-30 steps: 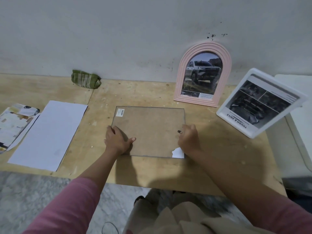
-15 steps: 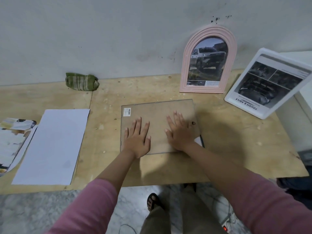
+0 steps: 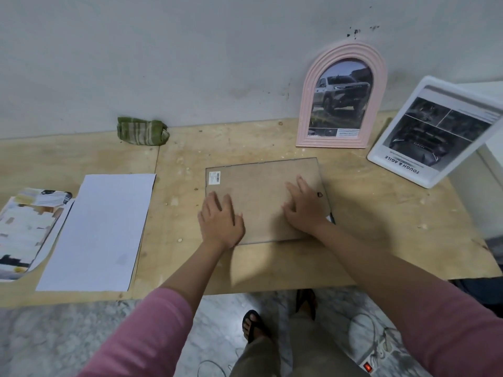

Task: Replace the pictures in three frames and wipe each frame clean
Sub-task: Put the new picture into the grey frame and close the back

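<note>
A rectangular frame lies face down on the wooden table, its brown backing board upward with a barcode sticker at the far left corner. My left hand presses flat on the board's near left part. My right hand presses on its right part, fingers spread, beside a small metal hanger. A pink arched frame with a truck picture leans against the wall. A white frame with a car picture leans at the right. A folded green cloth sits by the wall.
A white sheet of paper lies left of the frame, with loose printed pictures at the table's far left edge. A white cabinet stands to the right. On the marble floor below are my sandalled feet and a power strip.
Both hands slid from gripping the board's near corners to lying flat on top of it. The left hand has since drifted toward the left edge. The camera view shifted.
</note>
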`<state>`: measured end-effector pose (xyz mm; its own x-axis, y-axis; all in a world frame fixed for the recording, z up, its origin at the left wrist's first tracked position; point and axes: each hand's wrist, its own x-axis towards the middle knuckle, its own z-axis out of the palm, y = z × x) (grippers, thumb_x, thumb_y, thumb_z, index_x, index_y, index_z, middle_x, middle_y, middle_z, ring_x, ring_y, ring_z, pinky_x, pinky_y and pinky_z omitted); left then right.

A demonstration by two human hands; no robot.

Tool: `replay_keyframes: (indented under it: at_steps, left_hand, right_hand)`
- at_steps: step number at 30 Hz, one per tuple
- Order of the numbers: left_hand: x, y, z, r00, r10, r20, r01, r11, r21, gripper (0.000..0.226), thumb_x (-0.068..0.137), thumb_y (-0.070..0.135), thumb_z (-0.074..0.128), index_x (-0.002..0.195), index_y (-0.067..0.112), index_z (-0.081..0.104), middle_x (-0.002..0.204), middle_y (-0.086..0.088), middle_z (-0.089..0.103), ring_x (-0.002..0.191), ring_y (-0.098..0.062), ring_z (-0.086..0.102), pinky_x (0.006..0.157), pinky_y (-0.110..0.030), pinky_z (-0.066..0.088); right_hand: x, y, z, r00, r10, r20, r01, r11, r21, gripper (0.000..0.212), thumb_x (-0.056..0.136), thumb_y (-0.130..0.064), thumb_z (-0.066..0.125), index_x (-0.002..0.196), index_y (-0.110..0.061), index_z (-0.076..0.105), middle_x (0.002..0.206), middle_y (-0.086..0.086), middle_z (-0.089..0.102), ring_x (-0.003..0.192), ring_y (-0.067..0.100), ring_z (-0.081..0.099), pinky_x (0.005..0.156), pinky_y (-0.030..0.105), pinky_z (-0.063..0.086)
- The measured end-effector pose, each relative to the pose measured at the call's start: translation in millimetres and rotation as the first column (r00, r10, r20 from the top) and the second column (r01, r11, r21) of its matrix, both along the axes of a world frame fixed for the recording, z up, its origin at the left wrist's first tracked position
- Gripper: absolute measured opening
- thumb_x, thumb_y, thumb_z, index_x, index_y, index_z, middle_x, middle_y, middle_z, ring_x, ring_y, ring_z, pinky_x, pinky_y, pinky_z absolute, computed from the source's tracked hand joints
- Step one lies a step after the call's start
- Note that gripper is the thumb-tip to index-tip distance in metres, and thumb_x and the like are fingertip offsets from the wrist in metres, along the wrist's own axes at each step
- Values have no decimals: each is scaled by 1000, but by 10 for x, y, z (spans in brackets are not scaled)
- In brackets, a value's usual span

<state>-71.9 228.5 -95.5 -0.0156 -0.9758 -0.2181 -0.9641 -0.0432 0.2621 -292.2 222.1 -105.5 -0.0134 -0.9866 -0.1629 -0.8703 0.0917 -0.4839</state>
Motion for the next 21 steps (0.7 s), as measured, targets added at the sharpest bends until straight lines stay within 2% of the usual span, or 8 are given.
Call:
replay_keyframes:
  at_steps: [2, 4, 6, 8, 12, 16, 18, 21]
  left_hand:
    - [67, 56, 50, 984, 169, -49, -169, 986, -3, 64, 84, 43, 36, 136, 5, 36, 143, -26, 28, 127, -42, 32, 103, -46, 31]
    - [129, 56, 117, 953, 289, -94, -288, 957, 26, 52, 89, 34, 48, 128, 1, 39, 132, -22, 37, 119, -40, 38, 92, -44, 40]
    - [163, 9, 166, 933, 338, -125, -336, 941, 39, 43, 89, 28, 51, 122, 1, 42, 126, -20, 43, 117, -39, 41, 86, -44, 42]
    - [179, -31, 207, 924, 348, -159, -345, 938, 47, 39, 89, 25, 51, 118, 1, 45, 123, -19, 46, 116, -38, 44, 85, -43, 43]
    - [143, -106, 249, 923, 350, -163, -340, 937, 85, 34, 88, 25, 51, 113, 3, 48, 121, -18, 45, 112, -38, 47, 86, -41, 43]
    - [152, -191, 263, 825, 507, -249, -482, 862, 158, 32, 86, 27, 53, 109, 4, 54, 119, -19, 52, 110, -39, 52, 90, -38, 44]
    - [197, -239, 257, 780, 544, -310, -512, 839, 184, 31, 90, 27, 53, 105, 1, 57, 114, -21, 60, 105, -39, 57, 84, -37, 45]
    - [254, -273, 310, 725, 517, -454, -500, 849, 169, 26, 93, 23, 49, 95, 0, 61, 101, -18, 65, 94, -36, 60, 73, -32, 42]
  right_hand:
    - [-65, 49, 69, 991, -132, 23, 132, 990, -38, 63, 76, -29, 47, 135, -5, 46, 146, 27, 30, 136, 37, 29, 110, 41, 26]
    - [-136, 104, 135, 968, -249, -10, 249, 968, -17, 65, 69, -31, 40, 128, -5, 50, 135, 26, 40, 124, 40, 38, 104, 40, 30]
    - [-192, 125, 202, 928, -372, -9, 372, 927, 51, 55, 75, -30, 40, 124, -7, 48, 127, 21, 44, 116, 39, 40, 98, 40, 35]
    - [-221, 124, 256, 889, -457, 31, 451, 885, 120, 47, 84, -23, 46, 129, -8, 43, 126, 19, 43, 117, 37, 40, 95, 39, 38]
    - [-238, 83, 292, 896, -442, 48, 427, 884, 189, 51, 86, -25, 51, 132, -7, 39, 125, 19, 44, 117, 36, 42, 96, 41, 40]
    - [-245, 64, 348, 887, -458, 62, 439, 876, 202, 47, 86, -28, 55, 125, -6, 44, 121, 19, 47, 112, 37, 46, 95, 41, 41]
    - [-259, 63, 363, 879, -473, 59, 453, 867, 206, 45, 85, -29, 56, 123, -7, 45, 121, 19, 48, 111, 37, 47, 95, 41, 41]
    - [-276, 65, 376, 875, -480, 70, 456, 863, 217, 45, 86, -30, 56, 123, -8, 45, 121, 18, 47, 112, 37, 46, 93, 38, 40]
